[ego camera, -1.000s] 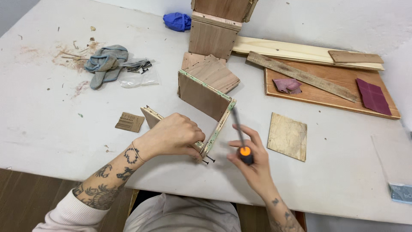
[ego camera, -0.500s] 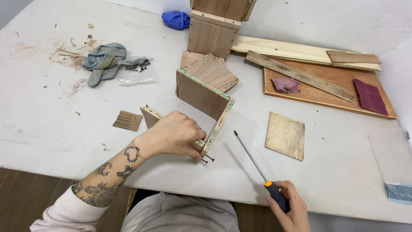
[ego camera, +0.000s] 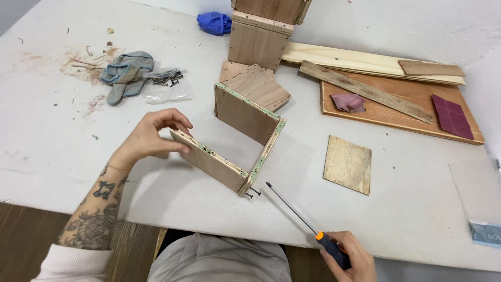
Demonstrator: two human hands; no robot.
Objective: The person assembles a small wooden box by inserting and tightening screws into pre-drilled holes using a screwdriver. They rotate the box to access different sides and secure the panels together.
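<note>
A three-sided plywood box frame (ego camera: 245, 136) stands on the white table, its edges smeared with greenish glue and two screws sticking out at the near corner (ego camera: 252, 194). My left hand (ego camera: 151, 134) pinches the left end of the frame's near panel. My right hand (ego camera: 352, 257) is at the table's front edge, closed around the orange and black handle of a long screwdriver (ego camera: 297, 214). The screwdriver's tip points toward the corner screws and stops a little short of them.
A loose plywood square (ego camera: 348, 163) lies right of the frame. Behind are stacked wooden boxes (ego camera: 259, 39), plywood pieces (ego camera: 257, 86), a board with sandpaper sheets (ego camera: 402, 102), long slats (ego camera: 365, 62), grey gloves (ego camera: 124, 74), a bag of screws (ego camera: 168, 86), a blue cloth (ego camera: 215, 23).
My right hand drew the screwdriver back from the frame's corner to the table's front edge. My left hand shifted from the near corner to the panel's left end.
</note>
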